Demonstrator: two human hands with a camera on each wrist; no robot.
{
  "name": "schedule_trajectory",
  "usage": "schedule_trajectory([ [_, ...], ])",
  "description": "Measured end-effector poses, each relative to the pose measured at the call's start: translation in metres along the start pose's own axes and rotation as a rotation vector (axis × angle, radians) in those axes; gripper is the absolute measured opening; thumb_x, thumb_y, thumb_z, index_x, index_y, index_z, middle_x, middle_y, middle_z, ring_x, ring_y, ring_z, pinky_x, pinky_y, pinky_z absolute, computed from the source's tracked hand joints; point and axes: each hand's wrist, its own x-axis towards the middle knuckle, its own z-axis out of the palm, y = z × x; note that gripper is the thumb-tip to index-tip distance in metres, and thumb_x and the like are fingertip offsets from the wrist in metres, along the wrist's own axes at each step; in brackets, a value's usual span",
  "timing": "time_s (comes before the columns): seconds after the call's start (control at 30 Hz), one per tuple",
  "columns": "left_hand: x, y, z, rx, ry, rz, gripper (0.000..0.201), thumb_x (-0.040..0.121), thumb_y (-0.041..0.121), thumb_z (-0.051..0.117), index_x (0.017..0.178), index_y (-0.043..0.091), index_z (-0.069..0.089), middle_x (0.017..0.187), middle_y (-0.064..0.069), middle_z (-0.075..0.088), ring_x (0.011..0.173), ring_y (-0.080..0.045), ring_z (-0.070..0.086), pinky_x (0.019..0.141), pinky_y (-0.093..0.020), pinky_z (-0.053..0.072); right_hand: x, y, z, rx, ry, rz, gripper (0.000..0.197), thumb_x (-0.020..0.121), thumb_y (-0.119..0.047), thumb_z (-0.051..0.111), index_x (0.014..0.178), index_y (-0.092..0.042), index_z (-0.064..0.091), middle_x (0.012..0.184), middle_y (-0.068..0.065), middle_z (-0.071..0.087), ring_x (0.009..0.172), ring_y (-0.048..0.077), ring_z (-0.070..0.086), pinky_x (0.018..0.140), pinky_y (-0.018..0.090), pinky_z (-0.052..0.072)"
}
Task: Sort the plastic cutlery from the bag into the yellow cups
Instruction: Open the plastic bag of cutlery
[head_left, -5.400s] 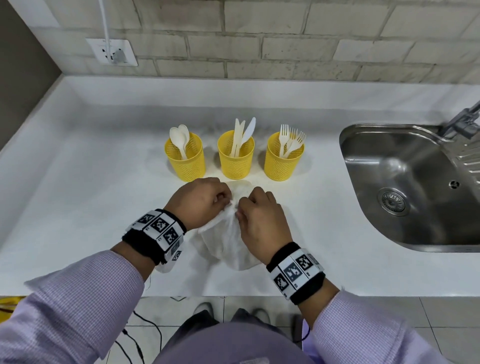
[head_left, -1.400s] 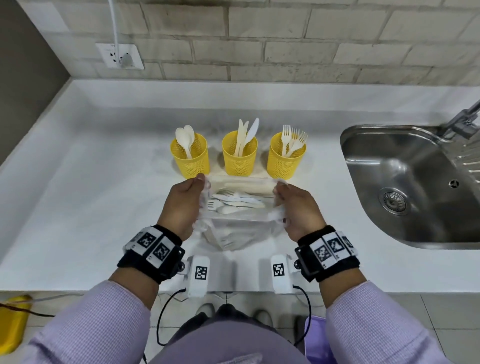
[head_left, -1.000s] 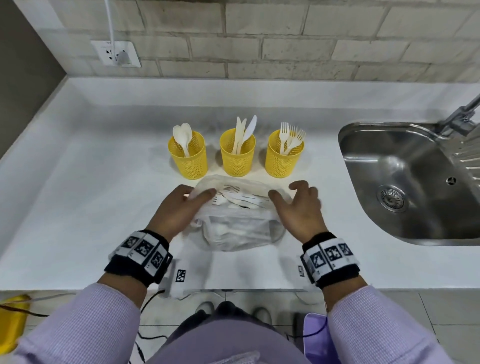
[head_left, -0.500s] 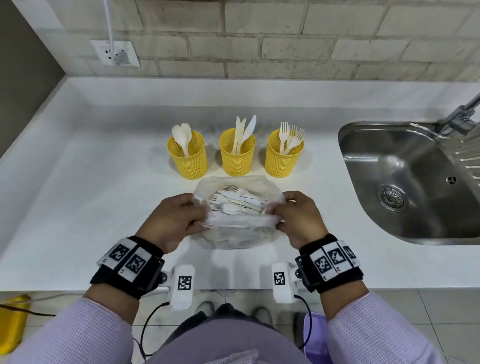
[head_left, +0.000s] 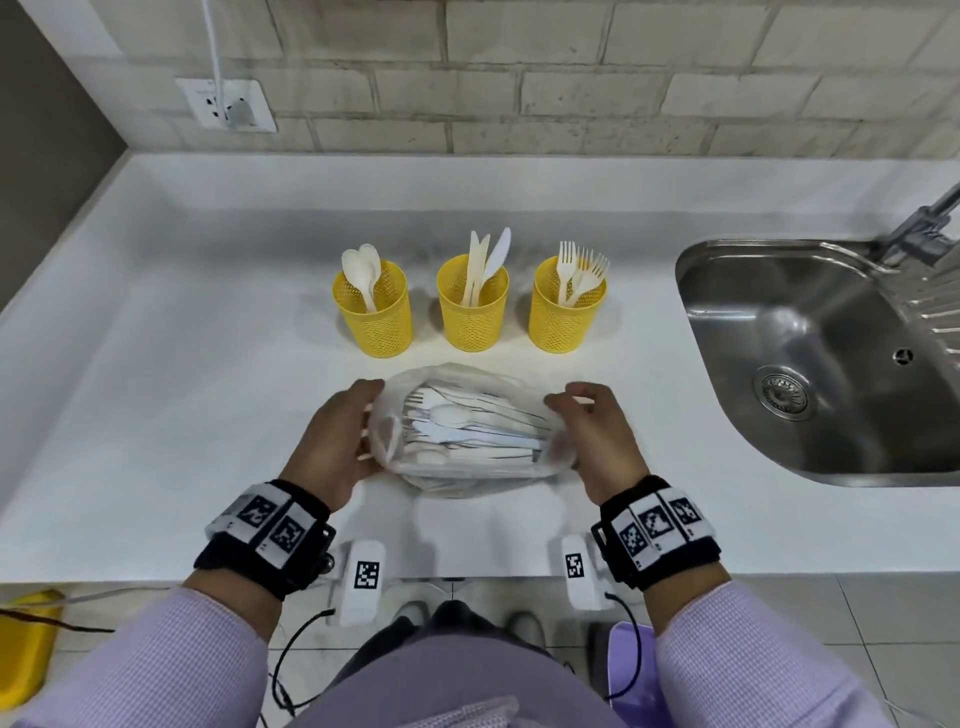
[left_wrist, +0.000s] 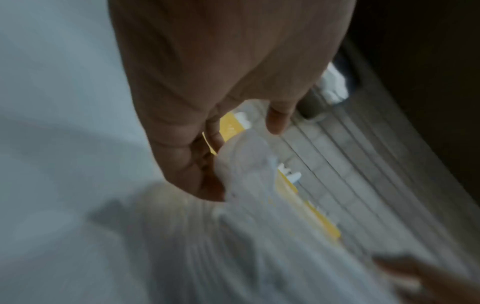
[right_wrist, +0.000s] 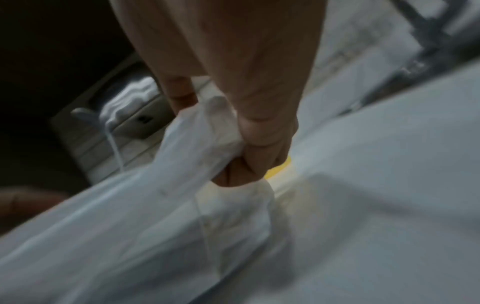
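Observation:
A clear plastic bag (head_left: 470, 470) lies on the white counter in front of me, its mouth spread wide over a heap of white plastic cutlery (head_left: 467, 423). My left hand (head_left: 337, 441) grips the bag's left rim (left_wrist: 244, 156). My right hand (head_left: 592, 431) pinches the right rim (right_wrist: 205, 131) between thumb and curled fingers. Behind the bag stand three yellow mesh cups in a row: the left one (head_left: 375, 317) holds spoons, the middle one (head_left: 471, 312) knives, the right one (head_left: 566, 314) forks. Both wrist views are blurred.
A steel sink (head_left: 810, 364) with a tap (head_left: 919, 228) is set into the counter at the right. A wall socket (head_left: 226, 106) with a white cable sits on the brick wall at the back left. The counter's front edge runs just below my wrists.
The bag went from bunched shut to spread wide. In the last half second my hands shifted slightly apart along its rim and the mouth widened, showing more cutlery.

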Motion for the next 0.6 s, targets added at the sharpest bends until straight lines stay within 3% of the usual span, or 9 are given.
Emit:
schedule_trajectory([
  [0.1,0.007,-0.002,0.009,0.660,0.146,0.374,0.046,0.089,0.049,0.072,0.121,0.020,0.058,0.104,0.000,0.068,0.092,-0.018,0.062,0.082,-0.036,0.052,0.003,-0.003,0.007,-0.468,0.016,-0.255,0.054,0.089,-0.038,0.074,0.132,-0.014,0.051,0.118,0.007,0.056,0.106,0.020,0.058,0.090,0.028,0.044],
  [0.17,0.009,-0.005,0.015,0.871,0.222,0.625,0.027,0.093,0.040,0.070,0.103,0.017,0.060,0.092,0.003,0.064,0.089,-0.022,0.060,0.078,-0.035,0.048,0.004,-0.003,0.014,-0.680,0.030,-0.402,0.042,0.096,-0.032,0.067,0.127,-0.006,0.055,0.115,0.012,0.055,0.107,0.026,0.055,0.082,0.023,0.034],
  [0.23,0.017,-0.007,0.017,0.895,0.225,0.729,0.032,0.100,0.029,0.060,0.074,0.013,0.050,0.068,0.000,0.056,0.074,-0.032,0.056,0.061,-0.034,0.036,0.005,-0.005,0.019,-0.767,0.071,-0.548,0.021,0.102,-0.026,0.057,0.099,-0.006,0.061,0.093,0.011,0.062,0.094,0.035,0.058,0.069,0.029,0.028],
  [0.27,0.020,-0.005,0.017,0.885,0.221,0.731,0.037,0.103,0.027,0.055,0.071,0.010,0.049,0.064,-0.003,0.054,0.070,-0.032,0.053,0.059,-0.034,0.031,0.004,-0.007,0.020,-0.761,0.079,-0.596,0.024,0.103,-0.024,0.054,0.086,-0.007,0.057,0.080,0.007,0.060,0.084,0.035,0.058,0.065,0.033,0.027],
  [0.33,0.021,-0.002,0.015,0.794,0.218,0.683,0.040,0.107,0.028,0.048,0.074,0.006,0.054,0.069,-0.006,0.059,0.071,-0.028,0.052,0.063,-0.033,0.030,0.006,-0.010,0.017,-0.614,0.064,-0.574,0.031,0.104,-0.021,0.052,0.075,-0.008,0.056,0.070,0.001,0.061,0.073,0.027,0.057,0.064,0.035,0.033],
  [0.43,0.025,0.000,0.009,0.253,0.075,0.395,0.039,0.108,0.032,0.049,0.079,0.008,0.063,0.077,-0.003,0.066,0.072,-0.024,0.058,0.070,-0.030,0.043,0.016,-0.011,0.010,-0.110,0.056,-0.256,0.043,0.101,-0.025,0.054,0.058,-0.021,0.052,0.057,-0.008,0.052,0.059,0.019,0.047,0.060,0.029,0.036],
  [0.5,0.025,-0.002,0.009,-0.084,-0.072,0.174,0.035,0.107,0.031,0.051,0.099,0.005,0.073,0.095,-0.011,0.078,0.086,-0.026,0.073,0.077,-0.031,0.055,0.023,-0.006,0.009,0.140,0.039,-0.025,0.037,0.096,-0.036,0.058,0.073,-0.008,0.065,0.070,0.002,0.061,0.068,0.022,0.057,0.068,0.033,0.044],
  [0.57,0.030,-0.005,0.008,-0.077,-0.080,0.127,0.036,0.106,0.033,0.053,0.104,0.004,0.075,0.103,-0.017,0.078,0.094,-0.029,0.074,0.084,-0.036,0.057,0.024,0.000,0.009,0.129,0.044,0.019,0.051,0.094,-0.041,0.056,0.092,0.009,0.065,0.082,0.009,0.065,0.076,0.023,0.062,0.075,0.036,0.049],
  [0.6,0.032,-0.005,0.008,-0.010,-0.049,0.155,0.038,0.105,0.037,0.055,0.100,0.005,0.075,0.101,-0.016,0.078,0.093,-0.030,0.074,0.087,-0.039,0.056,0.023,0.001,0.009,0.056,0.051,-0.024,0.054,0.095,-0.043,0.055,0.089,0.010,0.063,0.080,0.008,0.063,0.075,0.023,0.061,0.073,0.035,0.048],
])
